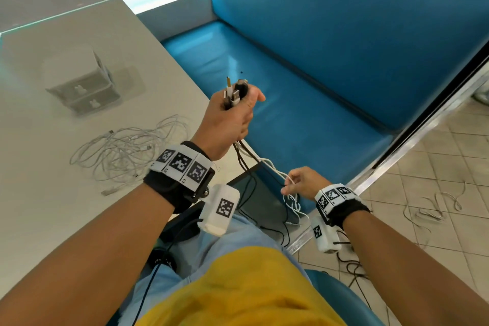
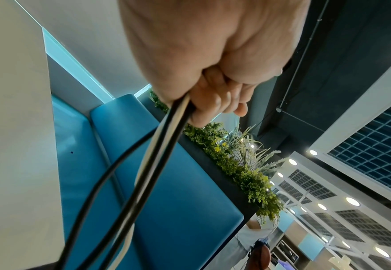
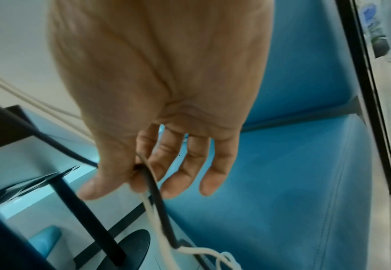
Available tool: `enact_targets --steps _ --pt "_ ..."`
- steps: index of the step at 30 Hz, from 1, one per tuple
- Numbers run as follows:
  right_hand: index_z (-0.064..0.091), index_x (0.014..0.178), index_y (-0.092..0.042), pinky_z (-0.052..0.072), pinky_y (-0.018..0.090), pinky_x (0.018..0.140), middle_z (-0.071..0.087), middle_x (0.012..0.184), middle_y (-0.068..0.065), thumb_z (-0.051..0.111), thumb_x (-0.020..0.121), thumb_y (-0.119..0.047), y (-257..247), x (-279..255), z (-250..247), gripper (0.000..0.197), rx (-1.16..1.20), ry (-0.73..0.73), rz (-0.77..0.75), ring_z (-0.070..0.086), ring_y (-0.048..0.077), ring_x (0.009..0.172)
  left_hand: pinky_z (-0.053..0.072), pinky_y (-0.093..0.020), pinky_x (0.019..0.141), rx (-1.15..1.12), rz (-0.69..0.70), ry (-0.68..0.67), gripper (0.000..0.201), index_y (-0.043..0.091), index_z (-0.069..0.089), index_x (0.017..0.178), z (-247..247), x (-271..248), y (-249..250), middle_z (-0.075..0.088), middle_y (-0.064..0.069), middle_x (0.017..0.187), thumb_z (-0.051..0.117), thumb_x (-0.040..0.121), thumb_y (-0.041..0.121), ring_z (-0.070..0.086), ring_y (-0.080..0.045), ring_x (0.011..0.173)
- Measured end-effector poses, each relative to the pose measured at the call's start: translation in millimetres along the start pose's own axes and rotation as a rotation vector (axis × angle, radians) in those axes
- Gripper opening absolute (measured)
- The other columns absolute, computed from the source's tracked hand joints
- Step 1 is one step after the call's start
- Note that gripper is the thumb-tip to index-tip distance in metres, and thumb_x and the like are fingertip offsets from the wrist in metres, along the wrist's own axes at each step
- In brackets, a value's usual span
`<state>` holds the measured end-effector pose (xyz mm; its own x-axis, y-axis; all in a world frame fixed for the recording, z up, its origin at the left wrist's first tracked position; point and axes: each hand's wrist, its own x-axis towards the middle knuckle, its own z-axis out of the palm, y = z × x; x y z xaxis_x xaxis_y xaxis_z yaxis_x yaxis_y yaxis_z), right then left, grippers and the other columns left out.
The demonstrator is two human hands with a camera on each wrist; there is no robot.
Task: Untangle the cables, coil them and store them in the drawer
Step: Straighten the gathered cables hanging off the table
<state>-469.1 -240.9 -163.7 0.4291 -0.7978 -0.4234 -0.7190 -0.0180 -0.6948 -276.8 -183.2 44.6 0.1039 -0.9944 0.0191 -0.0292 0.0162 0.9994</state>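
My left hand (image 1: 238,111) is raised over the table's right edge and grips a bundle of black and white cables (image 1: 244,152). Their plugs (image 1: 234,92) stick up out of the fist. In the left wrist view, the fingers (image 2: 215,98) are curled tight round the cables (image 2: 148,164). The strands hang down to my right hand (image 1: 287,188), which pinches a white cable (image 1: 277,173) between thumb and forefinger. In the right wrist view, the right hand (image 3: 131,173) also pinches a black strand (image 3: 157,204). A white knot (image 1: 292,202) dangles below. The small white drawer unit (image 1: 82,87) stands closed on the table.
A tangled heap of white cables (image 1: 127,151) lies on the white table (image 1: 39,219). A blue padded bench (image 1: 304,92) runs along the right side of the table. More cable (image 1: 434,206) lies loose on the tiled floor at the right. The black table base (image 3: 134,243) is below.
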Motion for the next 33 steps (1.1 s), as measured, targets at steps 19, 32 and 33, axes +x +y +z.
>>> enact_targets --steps 19,32,33 --pt "0.059 0.120 -0.025 0.049 0.037 0.083 0.064 0.113 0.008 0.056 0.091 -0.041 11.8 2.0 5.7 0.033 -0.689 -0.032 0.200 0.062 0.029 0.103 0.014 -0.020 0.042 -0.055 -0.020 0.035 0.025 0.017 0.059 0.079 -7.2 5.0 4.1 0.025 0.006 0.050 0.048 0.100 0.027 0.018 -0.009 0.044" --pt "0.060 0.121 -0.014 0.040 0.013 0.048 0.066 0.089 0.009 0.056 0.096 -0.017 -157.8 -43.7 -87.1 0.026 0.302 0.264 -0.369 0.056 0.001 0.058 0.024 -0.020 0.043 0.017 -0.042 -0.062 0.030 0.021 0.049 0.120 -4.6 -6.0 -17.8 0.031 0.011 0.049 0.050 0.096 0.003 0.024 -0.007 0.044" --pt "0.061 0.117 -0.016 0.042 0.016 0.052 0.068 0.092 0.008 0.052 0.098 -0.018 -176.5 -54.3 -91.1 0.021 0.382 0.289 -0.453 0.060 0.004 0.066 0.025 -0.020 0.042 0.003 -0.049 -0.047 0.038 0.019 0.047 0.125 -5.5 -5.0 -18.5 0.033 0.010 0.050 0.052 0.093 -0.001 0.026 -0.007 0.043"
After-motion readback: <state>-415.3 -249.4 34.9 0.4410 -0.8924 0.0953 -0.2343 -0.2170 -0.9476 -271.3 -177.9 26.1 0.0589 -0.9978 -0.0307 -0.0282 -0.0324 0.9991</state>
